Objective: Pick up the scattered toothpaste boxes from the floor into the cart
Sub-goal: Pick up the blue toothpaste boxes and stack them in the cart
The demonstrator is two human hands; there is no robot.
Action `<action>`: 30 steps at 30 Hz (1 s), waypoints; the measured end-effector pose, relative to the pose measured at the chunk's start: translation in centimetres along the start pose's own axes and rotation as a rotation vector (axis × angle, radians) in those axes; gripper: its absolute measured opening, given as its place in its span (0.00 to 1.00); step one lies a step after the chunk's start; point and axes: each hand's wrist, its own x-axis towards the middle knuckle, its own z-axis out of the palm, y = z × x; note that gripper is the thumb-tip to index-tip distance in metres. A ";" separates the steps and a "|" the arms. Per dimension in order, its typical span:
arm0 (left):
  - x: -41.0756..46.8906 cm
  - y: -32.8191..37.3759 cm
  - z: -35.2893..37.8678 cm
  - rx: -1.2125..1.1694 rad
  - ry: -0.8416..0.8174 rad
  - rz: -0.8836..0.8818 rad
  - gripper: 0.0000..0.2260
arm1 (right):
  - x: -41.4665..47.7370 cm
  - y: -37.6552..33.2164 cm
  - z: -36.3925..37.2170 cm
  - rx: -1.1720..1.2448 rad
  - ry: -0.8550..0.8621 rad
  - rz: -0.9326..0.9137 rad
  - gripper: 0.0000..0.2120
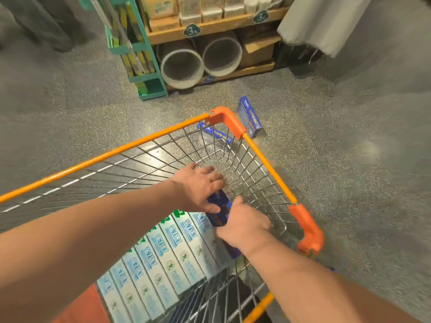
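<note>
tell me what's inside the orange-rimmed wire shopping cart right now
Inside the orange-rimmed wire cart: a row of pale blue-and-white toothpaste boxes lying side by side, and a dark blue box held by the left hand and right hand. The hands cover much of it.

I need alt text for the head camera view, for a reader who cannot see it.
Both bare hands, left hand and right hand, place a dark blue toothpaste box into an orange-rimmed wire cart beside light blue boxes; two blue boxes remain on the speckled grey floor.

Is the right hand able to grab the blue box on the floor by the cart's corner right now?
Probably not yet. The right hand is down inside the cart on a dark blue box; the floor box lies beyond the far orange corner.
</note>
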 end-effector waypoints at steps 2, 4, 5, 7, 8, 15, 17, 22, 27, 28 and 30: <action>-2.5 0.3 -2.4 0.004 0.016 -0.039 0.36 | -2.3 -0.2 -1.9 0.012 0.041 -0.032 0.36; -5.0 0.8 -5.0 0.022 0.064 -0.065 0.35 | -5.0 -0.1 -3.7 0.025 0.084 -0.059 0.37; -6.4 1.0 -6.4 0.036 0.085 -0.085 0.35 | -6.3 -0.1 -4.4 0.025 0.108 -0.076 0.37; -9.1 1.7 -8.9 0.055 0.100 -0.123 0.34 | -9.2 0.2 -5.9 0.012 0.153 -0.114 0.36; -10.4 2.1 -10.1 0.069 0.105 -0.137 0.34 | -10.7 0.4 -6.7 0.006 0.173 -0.131 0.36; -17.5 8.1 -18.4 0.182 0.233 -0.095 0.33 | -22.7 4.4 -11.3 0.084 0.391 -0.034 0.38; -18.8 11.3 -20.5 0.220 0.284 -0.038 0.34 | -26.6 6.4 -12.0 0.125 0.474 0.008 0.37; -20.8 22.8 -24.2 0.295 0.401 0.152 0.32 | -37.2 13.1 -11.4 0.198 0.613 0.139 0.38; -21.1 35.8 -25.4 0.313 0.447 0.291 0.32 | -45.8 22.6 -7.4 0.224 0.663 0.280 0.39; -21.0 38.3 -25.3 0.315 0.443 0.319 0.32 | -47.4 24.5 -6.5 0.249 0.657 0.302 0.40; -20.4 43.3 -24.9 0.329 0.421 0.375 0.32 | -50.5 28.5 -4.5 0.293 0.651 0.333 0.40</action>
